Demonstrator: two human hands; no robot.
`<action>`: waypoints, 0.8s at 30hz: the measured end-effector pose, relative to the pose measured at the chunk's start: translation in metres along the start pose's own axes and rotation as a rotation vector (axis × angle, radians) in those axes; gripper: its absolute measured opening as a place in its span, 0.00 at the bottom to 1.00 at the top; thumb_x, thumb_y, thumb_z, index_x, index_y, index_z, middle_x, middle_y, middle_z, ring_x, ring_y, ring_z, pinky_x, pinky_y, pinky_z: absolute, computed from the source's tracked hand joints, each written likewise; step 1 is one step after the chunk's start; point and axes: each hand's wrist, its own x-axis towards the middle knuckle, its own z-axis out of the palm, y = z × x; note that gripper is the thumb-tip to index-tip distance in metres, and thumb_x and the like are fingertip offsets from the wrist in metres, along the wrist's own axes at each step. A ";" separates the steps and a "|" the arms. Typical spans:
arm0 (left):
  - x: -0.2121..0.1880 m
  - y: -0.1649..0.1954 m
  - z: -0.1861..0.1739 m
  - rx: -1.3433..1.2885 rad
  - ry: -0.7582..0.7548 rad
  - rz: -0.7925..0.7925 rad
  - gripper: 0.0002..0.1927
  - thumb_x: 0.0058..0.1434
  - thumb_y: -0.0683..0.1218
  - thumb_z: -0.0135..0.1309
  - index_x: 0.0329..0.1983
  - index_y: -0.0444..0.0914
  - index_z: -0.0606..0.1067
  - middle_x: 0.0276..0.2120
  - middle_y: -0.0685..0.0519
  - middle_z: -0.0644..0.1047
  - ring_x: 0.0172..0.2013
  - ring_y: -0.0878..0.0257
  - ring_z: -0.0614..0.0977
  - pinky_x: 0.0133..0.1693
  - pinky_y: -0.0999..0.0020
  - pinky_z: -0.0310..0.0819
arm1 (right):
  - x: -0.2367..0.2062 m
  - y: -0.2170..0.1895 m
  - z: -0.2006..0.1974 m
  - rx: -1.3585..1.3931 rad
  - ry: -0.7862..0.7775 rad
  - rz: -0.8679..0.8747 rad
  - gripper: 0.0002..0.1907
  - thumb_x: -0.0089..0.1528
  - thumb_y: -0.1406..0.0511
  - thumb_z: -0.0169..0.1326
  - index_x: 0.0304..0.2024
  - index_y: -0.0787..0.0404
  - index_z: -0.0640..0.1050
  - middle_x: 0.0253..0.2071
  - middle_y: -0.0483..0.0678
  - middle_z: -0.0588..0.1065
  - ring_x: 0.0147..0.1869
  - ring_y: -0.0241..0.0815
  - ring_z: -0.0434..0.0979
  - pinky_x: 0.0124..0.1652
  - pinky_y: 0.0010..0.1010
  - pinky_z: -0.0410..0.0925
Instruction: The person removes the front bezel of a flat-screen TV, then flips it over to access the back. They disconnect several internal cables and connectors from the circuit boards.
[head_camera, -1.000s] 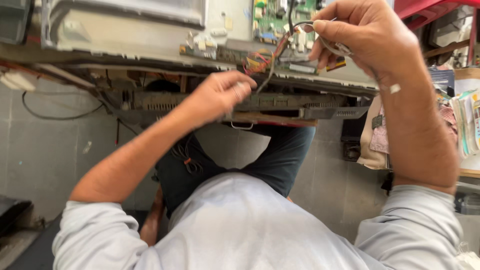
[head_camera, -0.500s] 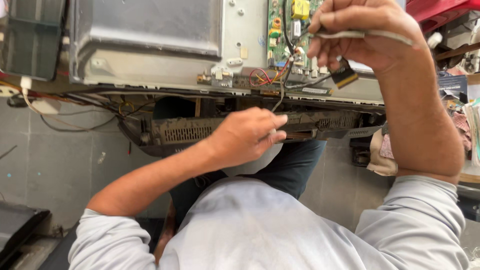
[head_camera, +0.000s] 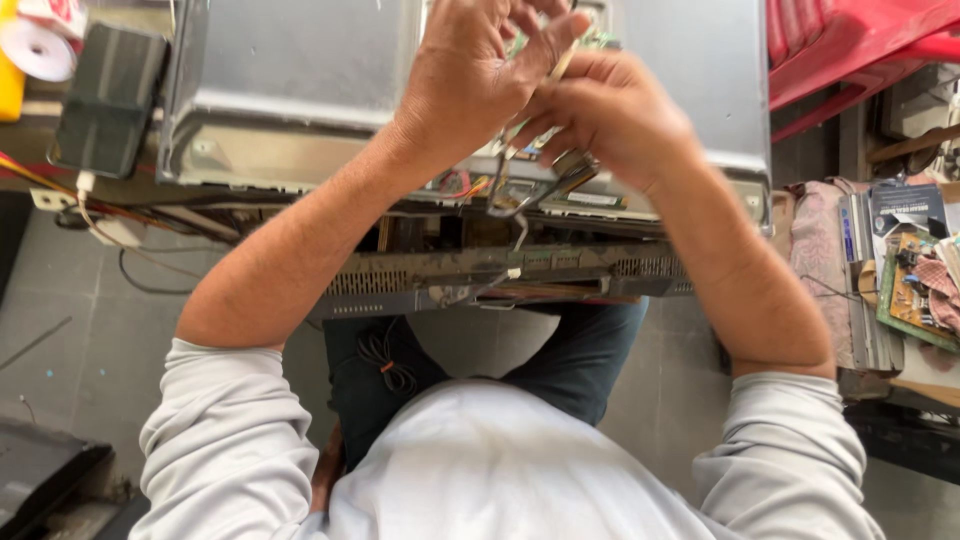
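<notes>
Pinching what looks like a cable connector, fingers of left hand and right hand meet.

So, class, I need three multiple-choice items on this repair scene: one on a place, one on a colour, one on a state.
1. Where is the red plastic chair?
A. upper right
B. lower left
C. under the legs

2. What colour are the person's sleeves?
A. black
B. pale grey
C. green

3. How do the two hands stand?
A. far apart
B. resting on the floor
C. close together over the metal chassis

Answers: 1 A, it fills the top right corner. 2 B, both rolled sleeves are pale grey. 3 C, the left hand and right hand meet at a bundle of wires.
</notes>
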 end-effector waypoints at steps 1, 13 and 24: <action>0.001 -0.004 0.004 -0.043 -0.039 -0.104 0.09 0.76 0.47 0.58 0.44 0.37 0.76 0.34 0.54 0.80 0.35 0.65 0.82 0.37 0.70 0.79 | 0.000 0.004 0.005 -0.008 0.016 -0.003 0.09 0.72 0.70 0.49 0.49 0.73 0.76 0.43 0.59 0.80 0.45 0.47 0.85 0.37 0.34 0.79; 0.007 -0.040 0.013 -0.332 -0.301 -0.647 0.11 0.75 0.46 0.49 0.48 0.38 0.80 0.23 0.57 0.78 0.20 0.73 0.76 0.22 0.76 0.70 | -0.018 0.011 -0.007 -0.704 0.352 -0.305 0.08 0.71 0.67 0.55 0.51 0.60 0.79 0.39 0.47 0.82 0.37 0.34 0.83 0.33 0.21 0.77; 0.005 -0.060 0.058 0.299 -0.599 -0.423 0.15 0.69 0.55 0.55 0.48 0.41 0.81 0.25 0.54 0.81 0.20 0.66 0.80 0.25 0.65 0.75 | -0.037 -0.014 -0.059 -1.195 0.375 -0.313 0.07 0.74 0.69 0.58 0.53 0.63 0.82 0.42 0.47 0.81 0.39 0.37 0.79 0.35 0.29 0.72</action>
